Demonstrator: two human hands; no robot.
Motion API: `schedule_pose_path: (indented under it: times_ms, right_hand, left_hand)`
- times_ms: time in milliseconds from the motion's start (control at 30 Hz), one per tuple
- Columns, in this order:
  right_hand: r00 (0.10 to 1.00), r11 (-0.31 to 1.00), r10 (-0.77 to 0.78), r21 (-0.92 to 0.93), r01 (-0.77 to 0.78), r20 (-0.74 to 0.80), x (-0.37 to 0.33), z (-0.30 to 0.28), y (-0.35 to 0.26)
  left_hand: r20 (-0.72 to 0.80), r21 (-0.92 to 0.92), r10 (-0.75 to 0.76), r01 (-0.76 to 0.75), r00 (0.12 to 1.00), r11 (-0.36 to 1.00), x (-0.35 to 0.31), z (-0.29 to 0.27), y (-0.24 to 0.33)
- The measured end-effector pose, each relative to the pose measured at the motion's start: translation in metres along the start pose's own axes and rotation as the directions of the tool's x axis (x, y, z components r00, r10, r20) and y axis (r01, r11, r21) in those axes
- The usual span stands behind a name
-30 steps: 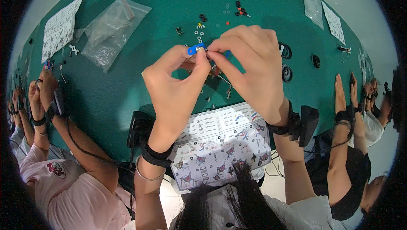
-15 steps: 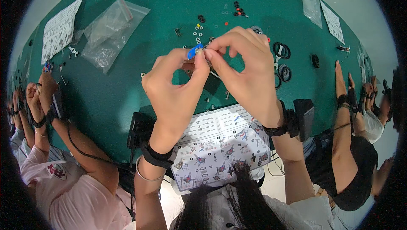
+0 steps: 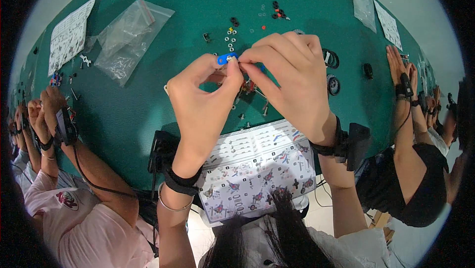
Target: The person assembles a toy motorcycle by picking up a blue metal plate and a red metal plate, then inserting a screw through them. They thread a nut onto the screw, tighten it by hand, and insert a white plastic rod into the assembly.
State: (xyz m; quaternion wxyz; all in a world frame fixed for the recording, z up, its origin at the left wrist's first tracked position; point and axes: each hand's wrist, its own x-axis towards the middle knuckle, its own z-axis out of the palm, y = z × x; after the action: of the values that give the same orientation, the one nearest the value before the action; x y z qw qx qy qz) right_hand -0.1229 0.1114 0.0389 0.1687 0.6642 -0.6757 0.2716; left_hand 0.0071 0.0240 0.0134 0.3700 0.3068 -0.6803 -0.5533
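Between the thumb and forefinger of my left hand (image 3: 200, 102) is a small blue strip-shaped toy part (image 3: 221, 60), held above the table. A tiny silver fastener (image 3: 229, 59) shows on it by my thumb tip. My right hand (image 3: 294, 80) is closed in a pinch at the strip's right end, its fingertips almost touching my left thumb. What those fingertips grip is too small and hidden to name. Below and between my hands lies a partly covered cluster of red, blue and metal parts (image 3: 250, 86). Loose screws (image 3: 266, 109) lie near it.
A printed instruction sheet (image 3: 257, 169) lies at the near edge. Several nuts (image 3: 231, 40), black rings (image 3: 275, 6) and wheels (image 3: 333, 84) are scattered beyond and right. A clear plastic bag (image 3: 133, 35) is at far left. Other people's hands work at left (image 3: 49, 107) and right (image 3: 400, 67).
The blue strip has turned closer to level. My right hand has shifted slightly right, and more of the red and metal cluster shows beneath. The right-hand neighbour's hands have moved farther up the table.
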Motion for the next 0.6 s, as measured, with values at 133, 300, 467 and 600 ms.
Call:
schedule_pose_path:
  times_ms: [133, 300, 467, 600]
  right_hand:
    - [1.000, 0.999, -0.002, -0.050, 0.002, 0.009, -0.001, 0.000, 0.002]
    - [0.985, 0.973, 0.169, 0.160, -0.164, -0.017, -0.001, 0.002, -0.005]
    - [0.900, 0.782, 0.428, 0.464, -0.415, 0.083, -0.001, 0.002, -0.008]
    - [0.837, 0.620, 0.503, 0.583, -0.524, 0.217, -0.001, 0.000, -0.005]
  left_hand:
    - [0.005, -0.004, -0.003, 0.003, 1.000, 1.000, 0.001, 0.002, 0.001]
    - [-0.031, 0.038, 0.068, -0.067, 0.997, 0.997, -0.002, 0.002, 0.000]
    - [-0.099, 0.256, 0.354, -0.320, 0.930, 0.912, -0.003, 0.006, -0.002]
    - [-0.066, 0.246, 0.327, -0.302, 0.943, 0.921, -0.003, 0.004, -0.001]
